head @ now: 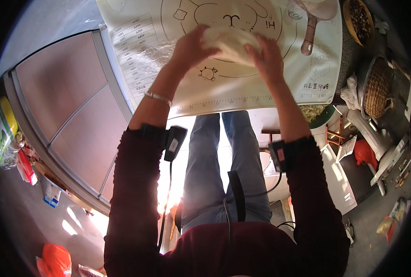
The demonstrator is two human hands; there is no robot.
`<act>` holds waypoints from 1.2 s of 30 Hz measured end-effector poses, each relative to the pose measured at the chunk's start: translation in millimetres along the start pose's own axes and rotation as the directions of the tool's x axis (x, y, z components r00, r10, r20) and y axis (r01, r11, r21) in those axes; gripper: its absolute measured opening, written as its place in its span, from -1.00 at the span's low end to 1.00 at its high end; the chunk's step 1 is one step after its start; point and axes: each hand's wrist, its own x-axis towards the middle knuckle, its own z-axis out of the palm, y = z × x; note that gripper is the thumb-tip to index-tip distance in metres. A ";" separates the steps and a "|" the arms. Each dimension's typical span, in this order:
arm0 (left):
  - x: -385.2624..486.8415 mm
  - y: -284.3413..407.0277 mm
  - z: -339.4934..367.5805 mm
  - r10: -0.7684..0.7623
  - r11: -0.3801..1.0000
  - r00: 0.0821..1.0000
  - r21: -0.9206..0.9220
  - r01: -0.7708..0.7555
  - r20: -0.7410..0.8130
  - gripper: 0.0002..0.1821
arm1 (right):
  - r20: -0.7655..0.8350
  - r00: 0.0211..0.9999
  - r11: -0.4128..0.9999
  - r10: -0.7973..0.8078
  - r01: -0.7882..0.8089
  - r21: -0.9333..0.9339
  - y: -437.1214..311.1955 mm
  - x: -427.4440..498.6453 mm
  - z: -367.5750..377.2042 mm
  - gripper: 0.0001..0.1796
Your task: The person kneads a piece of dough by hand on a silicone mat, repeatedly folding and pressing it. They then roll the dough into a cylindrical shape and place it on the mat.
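Observation:
A pale lump of dough (231, 45), slightly blurred, is held between my two hands over a printed silicone kneading mat (226, 98). My left hand (193, 46) grips its left side, the thumb lying along the near edge. On the opposite side, my right hand (267, 55) has its fingers against the dough. Loose white flour (153, 57) is spread on the mat beside my left wrist. Whether the dough touches the mat cannot be made out.
A brown-handled scoop or ladle (309, 38) lies at the mat's upper right. Beyond the mat's right edge are a yellow bowl of dark bits (359, 20), a woven basket (378, 90) and a green basin of chopped pale food (324, 117). A pink-panelled cabinet (67, 93) stands left.

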 end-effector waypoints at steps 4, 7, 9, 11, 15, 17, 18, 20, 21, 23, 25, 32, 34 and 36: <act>-56.1 -14.6 27.0 -0.005 1.000 1.000 0.006 0.005 -0.010 -0.30 | -0.075 0.994 0.997 -0.082 0.082 0.008 -8.7 -56.9 4.6 -0.56; -80.4 -15.5 53.5 0.068 0.998 0.990 0.024 -0.066 -0.120 -0.30 | -0.047 0.999 1.000 -0.024 0.024 0.011 -7.7 -77.3 0.1 -0.55; -93.2 -12.3 65.9 0.081 0.997 0.987 0.005 -0.081 -0.138 -0.31 | -0.001 1.000 0.999 -0.009 0.009 0.048 -4.3 -92.7 -4.0 -0.53; -97.4 -7.4 71.2 0.024 0.999 0.998 -0.036 -0.026 -0.057 -0.32 | -0.011 0.997 0.992 0.072 -0.070 0.105 -1.6 -111.3 -6.2 -0.54; -77.5 -8.5 48.6 0.037 0.999 0.996 0.021 -0.039 0.082 -0.31 | -0.067 0.954 0.939 0.292 -0.272 0.212 -11.7 -125.7 12.9 -0.55; -60.6 -19.1 21.4 0.053 0.998 0.997 0.032 -0.055 0.055 -0.32 | -0.151 0.958 0.961 0.244 -0.218 0.170 -28.5 -109.4 37.6 -0.56; -57.0 -28.7 2.5 0.045 0.998 0.999 0.036 -0.046 0.025 -0.31 | -0.175 0.974 0.981 0.141 -0.113 0.160 -39.2 -97.6 50.5 -0.56; -63.1 -49.6 -36.2 -0.080 0.997 0.997 -0.007 0.080 0.011 -0.33 | -0.182 0.983 0.985 0.033 -0.001 0.175 -66.8 -79.3 76.1 -0.56; -75.1 -58.8 -52.8 -0.158 0.987 0.987 0.005 0.158 -0.016 -0.34 | -0.186 0.982 0.980 -0.020 0.056 0.191 -81.1 -74.0 85.8 -0.56; -101.0 -70.1 -75.2 -0.328 0.941 0.943 -0.072 0.332 0.059 -0.35 | -0.051 0.997 0.957 -0.060 0.072 0.281 -104.7 -71.2 94.2 -0.57; -123.8 -69.6 -79.5 -0.381 0.922 0.922 -0.051 0.384 0.071 -0.35 | 0.206 0.978 0.949 0.006 -0.071 0.308 -116.7 -72.8 85.3 -0.59; -90.4 -27.8 -29.0 -0.178 0.944 0.984 -0.282 0.173 0.011 -0.37 | -0.083 0.937 0.940 -0.340 0.341 -0.002 -58.8 -8.7 2.2 -0.72; -63.3 -18.0 -6.3 -0.128 0.990 0.991 -0.069 0.125 -0.029 -0.44 | 0.043 0.969 0.964 -0.243 0.236 0.121 -42.5 14.5 3.4 -0.74; -39.6 -11.8 10.9 -0.096 0.991 0.985 0.074 0.108 -0.145 -0.53 | 0.256 0.967 0.903 0.013 -0.121 0.413 -35.0 25.0 11.0 -0.78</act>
